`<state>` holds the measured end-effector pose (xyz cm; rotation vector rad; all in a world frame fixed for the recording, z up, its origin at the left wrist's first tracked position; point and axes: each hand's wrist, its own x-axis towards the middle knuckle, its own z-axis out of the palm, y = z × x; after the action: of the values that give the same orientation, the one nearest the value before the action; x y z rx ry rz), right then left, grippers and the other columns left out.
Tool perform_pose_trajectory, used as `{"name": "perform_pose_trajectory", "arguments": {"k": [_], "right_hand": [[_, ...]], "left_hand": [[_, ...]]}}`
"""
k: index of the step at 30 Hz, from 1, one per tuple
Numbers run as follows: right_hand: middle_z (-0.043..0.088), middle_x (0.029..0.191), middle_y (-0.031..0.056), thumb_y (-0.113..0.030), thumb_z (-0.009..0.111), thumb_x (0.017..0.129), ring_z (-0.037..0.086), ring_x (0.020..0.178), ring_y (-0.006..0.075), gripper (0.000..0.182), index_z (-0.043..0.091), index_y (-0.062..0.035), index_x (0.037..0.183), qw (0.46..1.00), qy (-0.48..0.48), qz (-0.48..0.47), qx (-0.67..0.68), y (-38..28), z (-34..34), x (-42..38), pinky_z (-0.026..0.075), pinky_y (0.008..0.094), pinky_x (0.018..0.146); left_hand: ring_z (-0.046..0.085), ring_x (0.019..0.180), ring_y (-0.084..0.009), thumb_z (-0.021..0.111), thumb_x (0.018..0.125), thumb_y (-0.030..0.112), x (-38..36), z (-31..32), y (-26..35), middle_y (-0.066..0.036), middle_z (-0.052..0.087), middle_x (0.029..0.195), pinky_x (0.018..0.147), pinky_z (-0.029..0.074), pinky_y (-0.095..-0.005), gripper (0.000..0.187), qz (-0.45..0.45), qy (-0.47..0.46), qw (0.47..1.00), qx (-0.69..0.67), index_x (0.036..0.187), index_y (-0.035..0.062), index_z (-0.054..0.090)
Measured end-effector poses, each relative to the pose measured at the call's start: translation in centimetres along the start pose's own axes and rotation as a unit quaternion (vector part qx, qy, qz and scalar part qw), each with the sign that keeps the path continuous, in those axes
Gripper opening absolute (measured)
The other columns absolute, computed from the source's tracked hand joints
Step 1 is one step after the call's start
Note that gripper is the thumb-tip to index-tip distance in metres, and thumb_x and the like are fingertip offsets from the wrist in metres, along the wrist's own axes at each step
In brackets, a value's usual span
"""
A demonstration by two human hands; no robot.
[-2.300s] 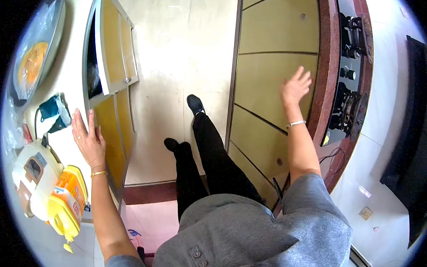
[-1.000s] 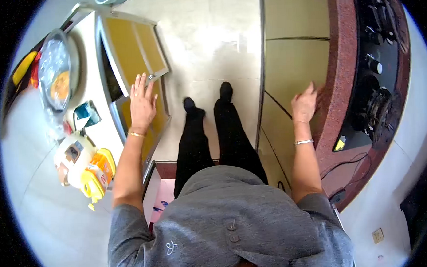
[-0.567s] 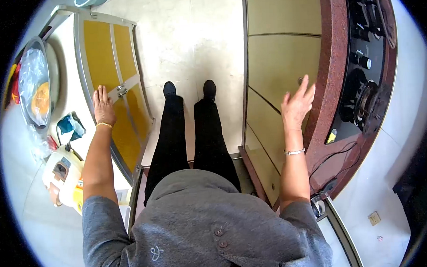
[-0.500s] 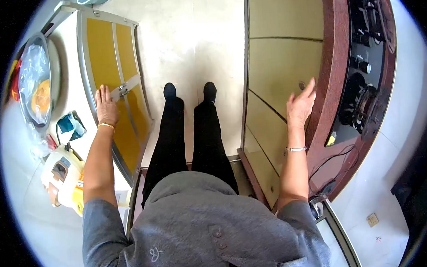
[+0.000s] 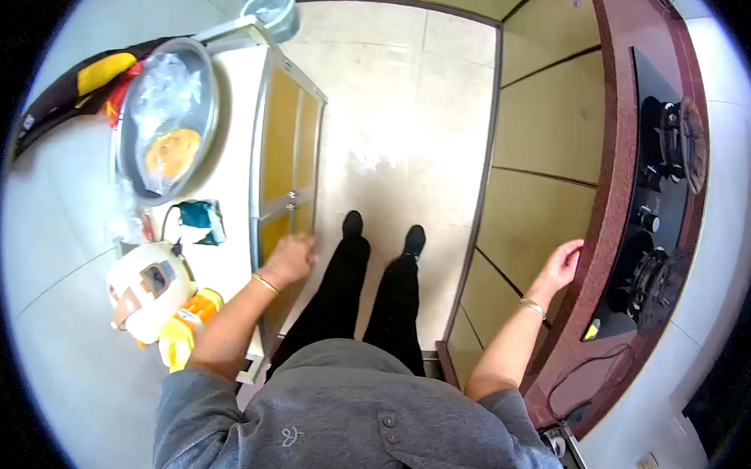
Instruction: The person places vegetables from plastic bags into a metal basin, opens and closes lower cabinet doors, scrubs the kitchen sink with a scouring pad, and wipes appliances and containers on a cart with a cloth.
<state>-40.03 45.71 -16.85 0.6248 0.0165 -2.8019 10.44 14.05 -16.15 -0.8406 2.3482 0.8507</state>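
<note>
My left hand (image 5: 289, 258), blurred by motion with its fingers bent, is in front of the yellow-panelled cabinet (image 5: 283, 147), just below the door latches. A gold-coloured bangle circles that wrist. On the other side, my right hand (image 5: 563, 265) has its fingertips right at the front edge of the dark red countertop (image 5: 598, 173). Its fingers are loosely stretched, the thumb is apart, and nothing shows in them. A silver-coloured bracelet is on the right wrist. Tan cupboard doors (image 5: 545, 129) line the front below that counter.
On the white cabinet top are a metal basin (image 5: 211, 128) with plastic bags, a teal-and-white packet (image 5: 200, 222), a cream-coloured appliance (image 5: 137, 280) and a yellow-orange bottle (image 5: 180, 332). A black gas stove (image 5: 655, 80) is set into the red counter. A bucket (image 5: 277, 23) stands beyond the cabinet.
My left hand has come off the cabinet door and its fingers have bent. My right hand has lowered to the counter's edge. The view has shifted, bringing in more of the basin and bucket.
</note>
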Motion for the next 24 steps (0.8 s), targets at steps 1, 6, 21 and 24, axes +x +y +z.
{"name": "perform_pose_trajectory", "arguments": {"k": [1, 6, 21, 24], "right_hand": [[0.058, 0.112, 0.0186, 0.005, 0.045, 0.086, 0.058, 0.101, 0.0273, 0.028, 0.050, 0.0087, 0.113, 0.999, -0.031, -0.009, -0.007, -1.6, -1.4, 0.6, 0.047, 0.0379, 0.093], [0.056, 0.116, 0.0168, 0.004, 0.049, 0.084, 0.054, 0.105, 0.0269, 0.029, 0.052, 0.0078, 0.112, 0.993, -0.058, -0.099, -0.004, -5.1, -3.2, -0.4, 0.044, 0.0400, 0.094], [0.052, 0.123, 0.0202, -0.020, 0.042, 0.092, 0.048, 0.111, 0.0353, 0.037, 0.052, 0.0044, 0.118, 0.996, 0.029, -0.065, 0.052, 0.1, -0.2, -3.4, 0.037, 0.0488, 0.099], [0.058, 0.115, 0.0148, -0.022, 0.046, 0.090, 0.051, 0.108, 0.0296, 0.031, 0.058, -0.0016, 0.110, 0.985, -0.129, -0.113, 0.015, -0.7, -5.3, -0.7, 0.038, 0.0462, 0.097]], "left_hand": [[0.055, 0.097, -0.0375, 0.060, 0.080, 0.026, -1.1, 0.4, 0.4, -0.018, 0.057, 0.105, 0.086, 0.044, -0.0449, 0.032, -0.001, -0.045, 0.998, -0.048, 0.105, 0.0063, 0.058], [0.058, 0.096, -0.0365, 0.058, 0.081, 0.023, -5.4, 0.2, 2.8, -0.019, 0.057, 0.107, 0.084, 0.047, -0.0432, 0.030, -0.033, -0.146, 0.989, -0.020, 0.105, 0.0056, 0.059], [0.058, 0.099, -0.0337, 0.061, 0.084, 0.022, -1.7, -1.4, 7.6, -0.019, 0.059, 0.107, 0.086, 0.046, -0.0374, 0.033, -0.010, -0.112, 0.983, -0.146, 0.110, 0.0023, 0.057], [0.061, 0.092, -0.0219, 0.064, 0.084, 0.015, -0.9, 0.7, 6.2, -0.014, 0.062, 0.101, 0.081, 0.048, -0.0304, 0.031, -0.016, -0.115, 0.976, -0.186, 0.109, -0.0005, 0.057]]}}
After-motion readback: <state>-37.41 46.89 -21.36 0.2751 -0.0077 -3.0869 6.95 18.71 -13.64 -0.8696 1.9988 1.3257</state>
